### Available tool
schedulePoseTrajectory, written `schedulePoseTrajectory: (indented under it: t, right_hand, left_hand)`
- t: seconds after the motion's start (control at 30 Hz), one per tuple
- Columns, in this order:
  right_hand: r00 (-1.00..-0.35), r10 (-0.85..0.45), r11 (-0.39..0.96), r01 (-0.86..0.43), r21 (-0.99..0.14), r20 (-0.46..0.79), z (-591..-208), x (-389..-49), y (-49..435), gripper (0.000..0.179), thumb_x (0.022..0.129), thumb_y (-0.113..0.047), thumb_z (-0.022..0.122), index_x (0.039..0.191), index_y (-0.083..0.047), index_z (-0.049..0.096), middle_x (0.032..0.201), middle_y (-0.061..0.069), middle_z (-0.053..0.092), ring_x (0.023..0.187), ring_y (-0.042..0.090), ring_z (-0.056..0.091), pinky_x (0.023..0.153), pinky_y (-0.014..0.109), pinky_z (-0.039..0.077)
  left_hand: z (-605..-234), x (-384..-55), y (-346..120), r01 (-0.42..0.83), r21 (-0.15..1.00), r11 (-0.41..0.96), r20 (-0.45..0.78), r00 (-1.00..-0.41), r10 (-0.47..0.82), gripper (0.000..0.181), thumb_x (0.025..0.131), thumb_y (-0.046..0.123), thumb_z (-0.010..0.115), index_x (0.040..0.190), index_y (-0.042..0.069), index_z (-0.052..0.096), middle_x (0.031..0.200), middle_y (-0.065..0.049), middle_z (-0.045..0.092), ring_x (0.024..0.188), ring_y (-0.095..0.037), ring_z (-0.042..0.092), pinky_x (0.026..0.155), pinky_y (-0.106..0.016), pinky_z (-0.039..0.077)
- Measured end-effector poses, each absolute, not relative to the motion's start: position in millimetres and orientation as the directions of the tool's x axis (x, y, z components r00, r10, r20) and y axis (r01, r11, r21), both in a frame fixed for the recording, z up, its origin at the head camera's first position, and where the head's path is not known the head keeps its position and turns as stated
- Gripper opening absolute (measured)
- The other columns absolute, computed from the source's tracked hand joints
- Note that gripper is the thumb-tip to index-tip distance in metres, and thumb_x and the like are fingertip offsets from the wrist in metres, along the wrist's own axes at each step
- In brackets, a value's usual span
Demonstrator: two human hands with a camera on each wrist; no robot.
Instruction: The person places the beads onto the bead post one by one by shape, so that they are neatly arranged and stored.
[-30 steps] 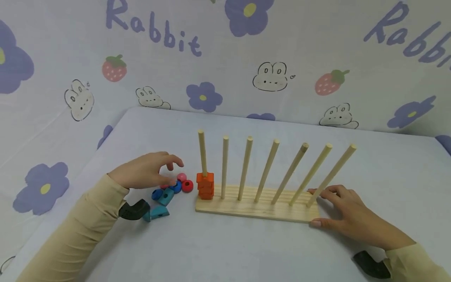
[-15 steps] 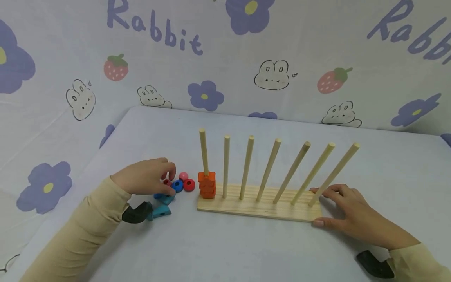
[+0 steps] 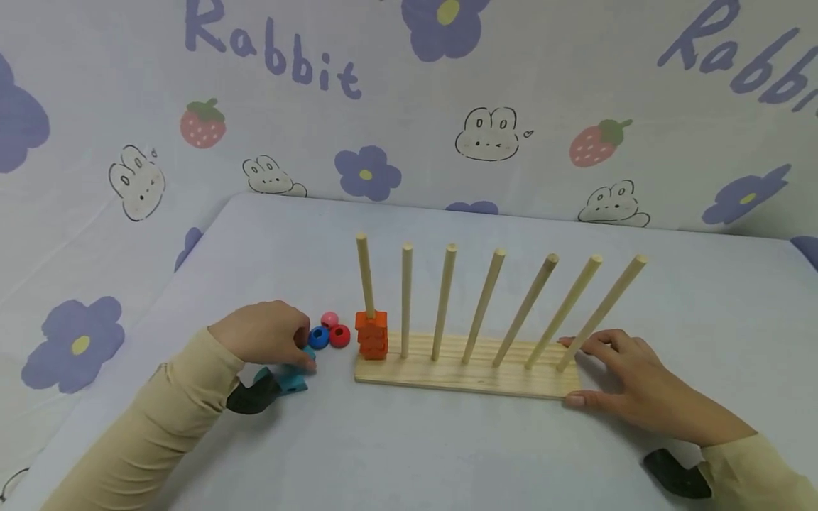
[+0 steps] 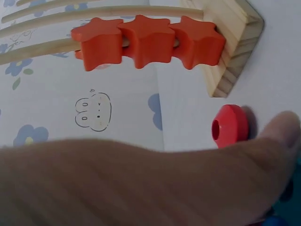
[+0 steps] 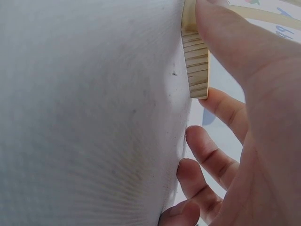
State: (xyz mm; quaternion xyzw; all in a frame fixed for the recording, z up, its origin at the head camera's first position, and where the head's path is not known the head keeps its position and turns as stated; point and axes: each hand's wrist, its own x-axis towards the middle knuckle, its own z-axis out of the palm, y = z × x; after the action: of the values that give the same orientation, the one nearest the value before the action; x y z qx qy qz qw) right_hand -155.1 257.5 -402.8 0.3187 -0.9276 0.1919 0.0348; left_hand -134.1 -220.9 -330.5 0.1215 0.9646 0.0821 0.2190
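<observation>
My left hand (image 3: 268, 333) is low over a small cluster of beads, fingers curled down. Its thumb and fingers pinch a teal block (image 3: 309, 352), mostly hidden by the hand; in the left wrist view the thumb crosses in front of the teal block (image 4: 289, 202). Close by lie a blue bead (image 3: 319, 337), a red bead (image 3: 339, 336) and a pink bead (image 3: 329, 319). A wooden peg stand (image 3: 473, 376) bears a row of upright pegs. Orange star beads (image 3: 372, 336) are stacked on its leftmost peg. My right hand (image 3: 639, 380) grips the stand's right end between thumb and forefinger.
Another teal block (image 3: 293, 384) lies beside the left wrist, partly behind a dark wrist-worn device (image 3: 253, 395). A white cloth (image 3: 473, 454) covers the table. Behind it hangs a patterned cloth (image 3: 409, 106) with rabbits, flowers and strawberries.
My left hand has come down and slightly nearer over the beads, its fingers closing about a teal block. The right hand and the peg stand have stayed in place.
</observation>
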Motion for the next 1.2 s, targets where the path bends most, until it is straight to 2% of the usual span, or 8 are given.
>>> schedulePoseTrajectory:
  t: [0.3,0.4,0.57,0.7,0.83,0.93,1.07,1.2]
  right_hand:
    - [-0.811,-0.565,0.736,-0.579,-0.349,0.153,-405,-154,256,0.061,0.071,-0.046,0.08,0.124,-0.025,0.056,0.118,0.0,0.047,0.102,0.024,0.044,0.079,0.041,0.037]
    - [-0.8,-0.572,0.73,-0.597,-0.333,0.181,-406,-153,255,0.062,0.07,-0.044,0.082,0.123,-0.023,0.057,0.116,0.001,0.048,0.1,0.024,0.045,0.077,0.042,0.038]
    - [-0.798,-0.57,0.736,-0.601,-0.311,0.192,-405,-154,256,0.062,0.069,-0.043,0.082,0.122,-0.022,0.057,0.116,0.001,0.048,0.1,0.024,0.046,0.077,0.042,0.038]
    - [-0.792,-0.578,0.732,-0.61,-0.303,0.199,-402,-156,256,0.062,0.07,-0.043,0.082,0.122,-0.019,0.057,0.116,0.003,0.049,0.099,0.025,0.046,0.077,0.042,0.038]
    - [-0.786,-0.586,0.725,-0.617,-0.306,0.197,-401,-157,255,0.062,0.07,-0.042,0.082,0.122,-0.019,0.057,0.116,0.004,0.049,0.099,0.026,0.046,0.077,0.042,0.039]
    - [-0.791,-0.581,0.728,-0.611,-0.311,0.193,-400,-158,255,0.062,0.071,-0.042,0.082,0.122,-0.02,0.056,0.116,0.005,0.049,0.1,0.028,0.047,0.077,0.043,0.039]
    - [-0.801,-0.571,0.737,-0.596,-0.317,0.178,-400,-157,256,0.062,0.071,-0.043,0.082,0.123,-0.02,0.056,0.116,0.005,0.048,0.1,0.029,0.046,0.077,0.043,0.038]
    - [-0.805,-0.568,0.737,-0.59,-0.33,0.17,-401,-155,255,0.062,0.071,-0.043,0.081,0.124,-0.021,0.056,0.116,0.005,0.048,0.1,0.028,0.046,0.078,0.043,0.037]
  left_hand:
    - [-323,-130,-229,0.274,0.292,0.916,-0.405,-0.833,0.378,0.017,0.08,0.026,0.072,0.087,0.012,0.063,0.073,0.005,0.056,0.067,-0.01,0.051,0.059,-0.026,0.044]
    - [-309,-126,-234,0.316,0.335,0.888,-0.335,-0.841,0.425,0.013,0.083,0.025,0.068,0.086,0.015,0.061,0.076,0.005,0.054,0.07,-0.01,0.05,0.061,-0.026,0.043]
    - [-287,-118,-233,0.364,0.428,0.827,-0.197,-0.855,0.479,0.012,0.089,0.025,0.065,0.097,0.019,0.06,0.084,0.007,0.056,0.074,-0.011,0.051,0.062,-0.026,0.046]
    - [-273,-108,-225,0.465,0.505,0.727,0.025,-0.85,0.526,0.017,0.092,0.027,0.064,0.107,0.022,0.058,0.081,0.01,0.055,0.07,-0.009,0.052,0.058,-0.024,0.046]
    - [-260,-96,-209,0.64,0.498,0.586,0.365,-0.767,0.528,0.026,0.089,0.014,0.067,0.113,0.019,0.059,0.086,0.013,0.058,0.071,-0.003,0.054,0.061,-0.02,0.048]
    - [-249,-90,-193,0.736,0.477,0.481,0.584,-0.674,0.452,0.033,0.082,-0.002,0.071,0.111,0.008,0.061,0.092,0.007,0.063,0.075,-0.005,0.06,0.071,-0.019,0.052]
    - [-237,-89,-167,0.801,0.458,0.387,0.744,-0.583,0.326,0.033,0.076,-0.01,0.073,0.105,-0.005,0.06,0.094,-0.005,0.066,0.081,-0.011,0.066,0.078,-0.025,0.055]
    - [-232,-96,-145,0.816,0.414,0.404,0.812,-0.531,0.241,0.027,0.079,-0.005,0.073,0.101,-0.007,0.058,0.094,-0.01,0.064,0.087,-0.013,0.066,0.078,-0.026,0.055]
